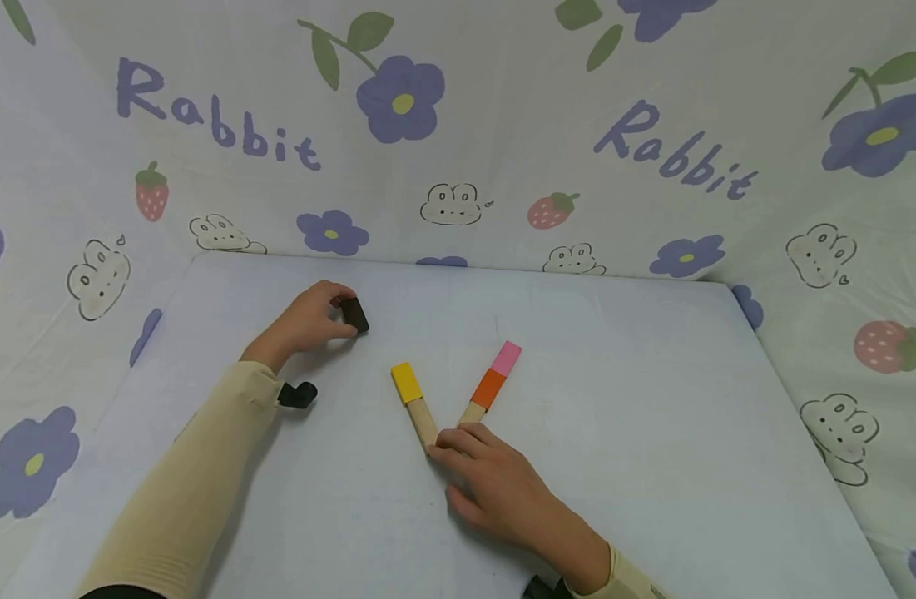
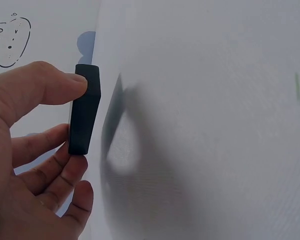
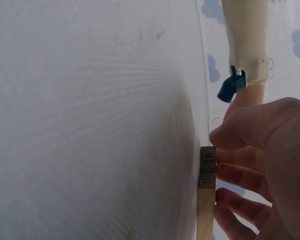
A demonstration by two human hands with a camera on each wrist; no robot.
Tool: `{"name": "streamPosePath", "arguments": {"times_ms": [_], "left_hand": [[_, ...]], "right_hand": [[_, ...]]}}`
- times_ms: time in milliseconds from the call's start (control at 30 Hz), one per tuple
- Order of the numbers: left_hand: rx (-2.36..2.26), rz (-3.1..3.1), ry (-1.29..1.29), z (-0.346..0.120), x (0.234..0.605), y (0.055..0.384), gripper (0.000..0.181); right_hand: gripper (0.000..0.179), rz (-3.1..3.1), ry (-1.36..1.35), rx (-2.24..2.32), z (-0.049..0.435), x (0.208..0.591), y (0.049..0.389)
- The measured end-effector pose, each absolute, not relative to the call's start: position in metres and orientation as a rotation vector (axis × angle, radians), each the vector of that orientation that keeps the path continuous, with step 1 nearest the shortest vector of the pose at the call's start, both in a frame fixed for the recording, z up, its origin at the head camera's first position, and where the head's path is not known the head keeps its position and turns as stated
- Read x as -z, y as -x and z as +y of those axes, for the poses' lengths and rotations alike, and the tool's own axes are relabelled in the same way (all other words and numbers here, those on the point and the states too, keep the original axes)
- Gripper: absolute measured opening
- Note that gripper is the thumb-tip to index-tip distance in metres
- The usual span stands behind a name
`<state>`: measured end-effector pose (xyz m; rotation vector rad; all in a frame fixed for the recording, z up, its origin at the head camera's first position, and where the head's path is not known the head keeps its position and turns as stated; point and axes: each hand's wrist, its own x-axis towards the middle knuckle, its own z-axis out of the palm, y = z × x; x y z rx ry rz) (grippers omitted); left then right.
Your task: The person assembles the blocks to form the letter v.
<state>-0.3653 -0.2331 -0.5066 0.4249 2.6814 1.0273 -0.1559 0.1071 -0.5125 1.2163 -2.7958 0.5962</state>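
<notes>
My left hand (image 1: 302,323) pinches a small black rectangular block (image 1: 355,316) between thumb and fingertips. In the left wrist view this block (image 2: 84,112) stands on edge, its shadow falling on the white surface. On the table a yellow block (image 1: 408,383) lies at the far end of a plain wood piece (image 1: 423,422), slanting down to the right. Opposite it, a pink block (image 1: 507,358), an orange block (image 1: 489,389) and a wood piece (image 1: 472,413) form a second slanted line. My right hand (image 1: 495,491) touches the near ends, partly hiding them. Engraved numbered ends (image 3: 208,160) show beside its fingers.
A white tabletop (image 1: 652,433) lies beneath everything. Behind and beside it hangs a cloth (image 1: 495,125) printed with rabbits, flowers and strawberries. A black wrist camera (image 1: 298,395) sticks out from the left sleeve (image 1: 195,474).
</notes>
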Motion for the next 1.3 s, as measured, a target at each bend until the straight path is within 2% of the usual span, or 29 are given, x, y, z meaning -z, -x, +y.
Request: {"name": "streamPosePath", "arguments": {"times_ms": [1300], "left_hand": [[-0.995,2.697,-0.506,-0.217,0.502,0.358,0.065]], "right_hand": [[0.045,-2.818,-1.216,-0.561,0.106,0.514,0.158]]}}
